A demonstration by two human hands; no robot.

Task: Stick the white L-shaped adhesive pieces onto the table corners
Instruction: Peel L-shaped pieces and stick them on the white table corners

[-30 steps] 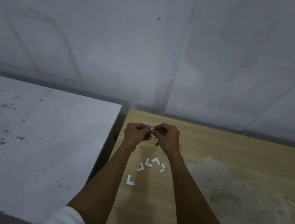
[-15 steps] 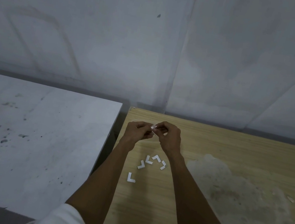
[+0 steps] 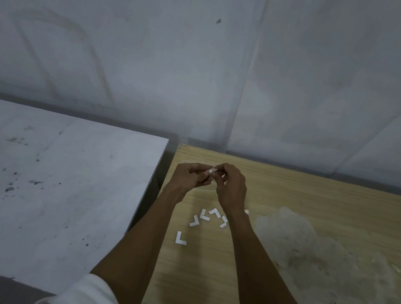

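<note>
Left hand (image 3: 189, 178) and right hand (image 3: 231, 189) meet above the far left part of the wooden table (image 3: 319, 198), fingers curled, both pinching one white L-shaped adhesive piece (image 3: 211, 171) between their fingertips. The piece is held in the air, clear of the tabletop, a little nearer than the table's far left corner (image 3: 181, 147); how it is turned is too small to tell

Below the wrists, five loose L-shaped pieces lie flat on the wood: four in a loose arc (image 3: 210, 215) between the forearms, the rightmost partly under the right forearm, and a single one (image 3: 181, 238) nearer and to the left. A tiny white scrap (image 3: 246, 211) shows just right of the right wrist. White sleeves (image 3: 90, 298) cover both upper arms at the near edge

Right of the arms a pale dusty patch (image 3: 310, 250) spreads over the wood. A grey speckled table (image 3: 43, 178) stands to the left, apart from the wooden one by a dark gap, and a grey wall (image 3: 157, 51) fills the far side

Compared with a second ago, the hands keep the same pinch in almost the same spot, the loose pieces lie in the same pattern, and the scrap by the wrist was not in sight then
</note>
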